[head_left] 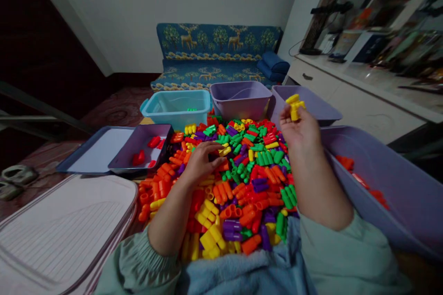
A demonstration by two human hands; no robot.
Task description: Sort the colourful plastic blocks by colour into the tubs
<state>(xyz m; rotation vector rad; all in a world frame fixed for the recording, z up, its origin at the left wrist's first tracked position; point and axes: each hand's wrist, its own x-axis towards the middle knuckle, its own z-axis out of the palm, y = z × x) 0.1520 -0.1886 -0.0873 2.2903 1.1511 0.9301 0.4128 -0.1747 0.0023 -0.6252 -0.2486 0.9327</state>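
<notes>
A wide pile of bullet-shaped plastic pieces (242,193) in red, orange, yellow, green and purple lies in front of me. My left hand (205,162) reaches over the middle of the pile, its fingers curled at a yellow piece (224,150). Raised at the right, near the rim of a purple bin (311,97), my right hand (297,124) holds several yellow pieces (295,105) in its fingers.
A light blue bin (176,113) with green pieces and a purple bin (241,99) stand behind the pile. At right is a large purple bin (398,179) with red pieces; at left, a dark tray (121,159) with red pieces and a white lid (69,226). A patterned sofa (221,55) stands beyond.
</notes>
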